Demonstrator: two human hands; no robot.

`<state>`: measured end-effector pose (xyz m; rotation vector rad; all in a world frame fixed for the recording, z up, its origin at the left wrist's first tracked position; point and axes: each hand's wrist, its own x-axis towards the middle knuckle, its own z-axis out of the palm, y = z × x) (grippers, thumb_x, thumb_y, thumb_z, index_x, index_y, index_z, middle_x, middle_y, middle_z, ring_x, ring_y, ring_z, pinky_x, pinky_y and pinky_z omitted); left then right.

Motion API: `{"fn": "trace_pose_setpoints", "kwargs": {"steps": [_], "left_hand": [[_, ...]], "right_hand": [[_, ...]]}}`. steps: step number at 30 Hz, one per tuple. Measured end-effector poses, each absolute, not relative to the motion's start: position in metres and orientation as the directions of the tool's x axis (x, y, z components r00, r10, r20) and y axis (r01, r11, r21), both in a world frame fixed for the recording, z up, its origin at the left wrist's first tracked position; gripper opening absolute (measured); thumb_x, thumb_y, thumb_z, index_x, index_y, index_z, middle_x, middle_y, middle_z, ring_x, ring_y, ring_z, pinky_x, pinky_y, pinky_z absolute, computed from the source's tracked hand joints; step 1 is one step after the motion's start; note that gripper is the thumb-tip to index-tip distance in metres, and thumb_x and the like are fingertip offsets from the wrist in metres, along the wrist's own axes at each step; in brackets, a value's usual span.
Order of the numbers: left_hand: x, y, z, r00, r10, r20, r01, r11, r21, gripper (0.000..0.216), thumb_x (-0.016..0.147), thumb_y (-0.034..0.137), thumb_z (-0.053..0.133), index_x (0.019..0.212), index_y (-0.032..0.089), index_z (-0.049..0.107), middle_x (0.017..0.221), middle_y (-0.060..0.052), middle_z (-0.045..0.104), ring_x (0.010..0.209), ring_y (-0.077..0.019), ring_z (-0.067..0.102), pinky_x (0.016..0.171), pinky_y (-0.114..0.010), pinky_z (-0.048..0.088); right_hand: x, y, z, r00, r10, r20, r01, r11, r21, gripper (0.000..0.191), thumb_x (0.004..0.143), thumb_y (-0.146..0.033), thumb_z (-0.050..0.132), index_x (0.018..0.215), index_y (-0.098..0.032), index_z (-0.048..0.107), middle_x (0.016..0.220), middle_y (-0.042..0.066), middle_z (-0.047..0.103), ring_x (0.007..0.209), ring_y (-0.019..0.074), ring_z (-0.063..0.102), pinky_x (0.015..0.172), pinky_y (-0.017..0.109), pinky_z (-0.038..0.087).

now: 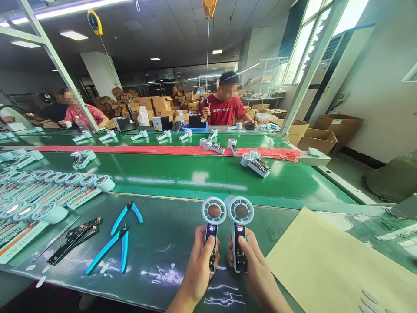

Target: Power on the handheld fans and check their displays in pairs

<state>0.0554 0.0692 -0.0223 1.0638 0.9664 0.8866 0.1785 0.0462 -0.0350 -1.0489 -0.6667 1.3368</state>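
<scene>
The person stands at a green surface (156,261) with a small handheld fan in each hand, both held upright side by side just above the near edge. The left hand (200,265) is wrapped around the handle of the left fan (213,217), fingers closed behind it and the thumb lying along the front beside the lit display. The right hand (252,265) grips the right fan (240,217) the same way, thumb pressed on the front of the handle below its small screen. The two round heads nearly touch.

These fans look light, going by how easily each is held at the handle's lower part alone. The shells appear to be stiff moulded plastic, smooth and probably a little slippery, so a full wrap of the fingers seems wiser than a pinch. The ring-shaped heads with their open centres look like the delicate part; the handle is the natural place to take hold, keeping clear of the display and the exposed strip below it.

To the left on the surface lie two blue-handled cutters (115,239), some dark circuit strips (73,239) and rows of boxed fans (39,195). A tan sheet (325,265) lies to the right. Beyond, more fans (256,164) sit on the green conveyor (182,174), where other people work.
</scene>
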Motion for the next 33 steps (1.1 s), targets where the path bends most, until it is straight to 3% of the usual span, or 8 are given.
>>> {"fn": "trace_pose_setpoints", "kwargs": {"steps": [9, 23, 27, 33], "left_hand": [[0.0594, 0.0710, -0.0268, 0.271, 0.945, -0.181, -0.152, 0.228, 0.962, 0.029, 0.086, 0.051, 0.036, 0.097, 0.024, 0.036, 0.071, 0.006, 0.039, 0.044, -0.0037, 0.032, 0.034, -0.015, 0.021], [0.0581, 0.0722, -0.0281, 0.280, 0.940, -0.196, -0.165, 0.248, 0.955, 0.026, 0.087, 0.049, 0.038, 0.096, 0.025, 0.036, 0.070, 0.007, 0.039, 0.044, -0.0041, 0.031, 0.034, -0.016, 0.020], [0.0582, 0.0718, -0.0278, 0.286, 0.939, -0.190, -0.167, 0.244, 0.955, 0.025, 0.087, 0.049, 0.038, 0.097, 0.026, 0.037, 0.071, 0.007, 0.039, 0.045, -0.0040, 0.032, 0.035, -0.016, 0.022], [0.0587, 0.0720, -0.0287, 0.272, 0.942, -0.198, -0.179, 0.251, 0.951, 0.028, 0.085, 0.050, 0.041, 0.098, 0.026, 0.037, 0.069, 0.007, 0.039, 0.043, -0.0039, 0.030, 0.033, -0.015, 0.019]], "right_hand": [[0.1779, 0.0480, -0.0385, 0.156, 0.973, -0.169, -0.467, -0.078, -0.881, 0.037, 0.083, -0.055, 0.049, 0.099, -0.022, 0.046, 0.064, -0.004, 0.051, 0.055, 0.0136, 0.043, 0.053, 0.026, 0.032], [0.1762, 0.0470, -0.0295, 0.196, 0.957, -0.216, -0.492, -0.095, -0.865, 0.038, 0.076, -0.052, 0.058, 0.099, -0.024, 0.046, 0.071, -0.002, 0.055, 0.054, 0.0163, 0.048, 0.050, 0.026, 0.035], [0.1793, 0.0464, -0.0309, 0.143, 0.964, -0.224, -0.489, -0.128, -0.863, 0.033, 0.079, -0.051, 0.055, 0.094, -0.023, 0.047, 0.062, -0.004, 0.051, 0.052, 0.0148, 0.044, 0.049, 0.025, 0.034], [0.1789, 0.0463, -0.0298, 0.148, 0.968, -0.201, -0.494, -0.103, -0.864, 0.032, 0.080, -0.050, 0.056, 0.096, -0.024, 0.047, 0.064, -0.004, 0.050, 0.051, 0.0137, 0.042, 0.049, 0.025, 0.032]]}}
